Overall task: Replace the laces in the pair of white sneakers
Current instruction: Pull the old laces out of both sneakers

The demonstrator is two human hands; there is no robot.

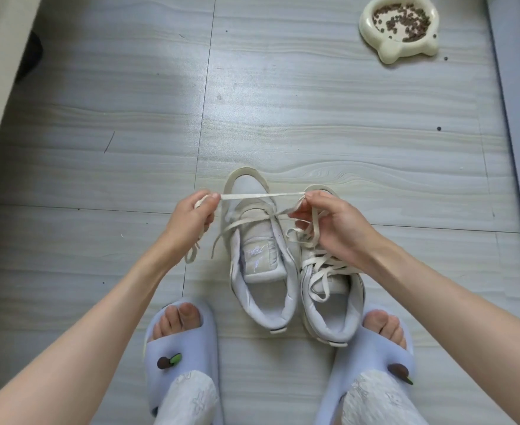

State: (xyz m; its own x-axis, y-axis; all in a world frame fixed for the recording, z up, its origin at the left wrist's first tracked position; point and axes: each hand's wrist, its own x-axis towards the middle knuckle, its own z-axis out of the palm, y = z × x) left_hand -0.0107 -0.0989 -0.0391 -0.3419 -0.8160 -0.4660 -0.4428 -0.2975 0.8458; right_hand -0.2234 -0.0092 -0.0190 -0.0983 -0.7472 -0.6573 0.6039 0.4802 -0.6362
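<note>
We see the lace (261, 196) stretched flat and tight between our two hands, just above the toes of the two white sneakers. The left sneaker (260, 256) stands on the floor (283, 118) between our feet, its tongue showing; only loose lace strands cross its front part. The right sneaker (332, 296) stands just beside it, touching or nearly touching, and cream lace crosses over its tongue in several lines.

Our left hand (193, 214) pinches one end of the tight lace between thumb and finger, the other fingers curled around a small bundle of lace; a loose end hangs down from it towards the floor. Our right hand (329, 219) pinches the other end with its fingertips, and more strands pass under its palm to the right sneaker.

Near the bottom, our feet are in pale blue slippers, the left slipper (182, 357) and the right slipper (372, 360), each with a small dark charm. Well apart, at the top right, a cream pet bowl (372, 29) with brown kibble rests on the grey floor.
</note>
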